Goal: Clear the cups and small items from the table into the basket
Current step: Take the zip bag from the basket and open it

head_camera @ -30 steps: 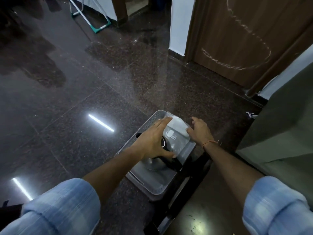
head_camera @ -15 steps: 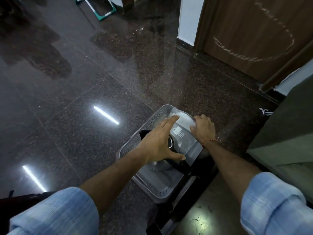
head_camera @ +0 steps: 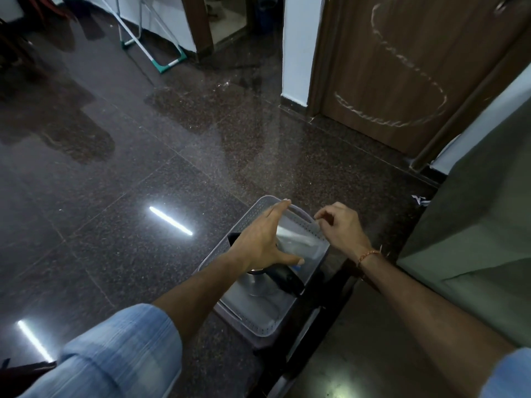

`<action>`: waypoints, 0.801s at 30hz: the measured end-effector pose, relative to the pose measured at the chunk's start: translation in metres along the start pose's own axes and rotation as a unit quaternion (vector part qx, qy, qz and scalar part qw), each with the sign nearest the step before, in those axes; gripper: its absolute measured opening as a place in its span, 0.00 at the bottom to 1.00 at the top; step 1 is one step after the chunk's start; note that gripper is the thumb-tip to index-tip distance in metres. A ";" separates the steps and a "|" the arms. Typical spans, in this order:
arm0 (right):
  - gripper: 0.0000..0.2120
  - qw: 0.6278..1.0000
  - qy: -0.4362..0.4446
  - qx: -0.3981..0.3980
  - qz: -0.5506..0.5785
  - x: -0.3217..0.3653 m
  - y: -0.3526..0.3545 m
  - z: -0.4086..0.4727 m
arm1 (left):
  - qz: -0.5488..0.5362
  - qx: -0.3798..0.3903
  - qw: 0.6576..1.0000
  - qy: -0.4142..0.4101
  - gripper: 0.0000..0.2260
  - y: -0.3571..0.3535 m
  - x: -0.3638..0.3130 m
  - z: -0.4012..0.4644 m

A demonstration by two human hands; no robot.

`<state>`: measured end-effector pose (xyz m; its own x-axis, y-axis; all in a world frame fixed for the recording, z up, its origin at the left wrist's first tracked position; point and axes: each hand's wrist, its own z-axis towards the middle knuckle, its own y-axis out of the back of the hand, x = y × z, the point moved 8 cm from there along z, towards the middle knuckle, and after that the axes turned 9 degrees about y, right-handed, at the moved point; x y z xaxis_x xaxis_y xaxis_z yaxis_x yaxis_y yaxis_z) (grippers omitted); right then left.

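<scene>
A grey perforated basket [head_camera: 260, 330] stands on the dark floor beside the table. In it lie a clear plastic pouch [head_camera: 300, 239], a black item [head_camera: 286, 280] and a steel cup [head_camera: 255, 284], partly hidden under my left wrist. My left hand [head_camera: 260, 239] is spread over the basket with straight fingers, and its thumb reaches to the pouch's near edge. Just past the basket's far right rim hovers my right hand [head_camera: 342, 228]. Its fingers are loosely curled and nothing shows in them.
A dark glossy table top [head_camera: 359, 357] with a black edge fills the lower right, touching the basket's side. A grey-green covered piece of furniture [head_camera: 474, 231] stands at right. A brown door [head_camera: 402, 67] and a drying rack's foot [head_camera: 169, 63] are farther back.
The clear pouch has sunk lower into the basket. My right hand has let go of it and lifted to the right. My left hand has stretched forward over the basket.
</scene>
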<state>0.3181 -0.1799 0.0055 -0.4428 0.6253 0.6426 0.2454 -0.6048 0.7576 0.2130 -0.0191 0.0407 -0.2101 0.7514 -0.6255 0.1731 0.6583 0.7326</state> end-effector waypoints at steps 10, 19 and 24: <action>0.37 0.964 -0.010 0.251 -0.086 -0.012 -0.083 -0.008 | 0.122 0.035 0.992 0.006 0.56 -0.030 0.020 -0.006; 0.09 0.969 -0.020 0.111 -0.218 -0.018 -0.060 0.017 | 0.296 0.040 0.954 -0.031 0.59 -0.048 0.034 0.000; 0.09 0.984 -0.064 0.045 -0.158 -0.013 -0.002 0.031 | 0.283 0.049 0.957 -0.023 0.60 -0.047 0.035 0.008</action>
<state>0.3502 -0.1714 -0.0005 -0.3985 0.8357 0.3779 0.1902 -0.3278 0.9254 0.2051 -0.0235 -0.0183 -0.0135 0.9889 -0.1478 0.3358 0.1437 0.9309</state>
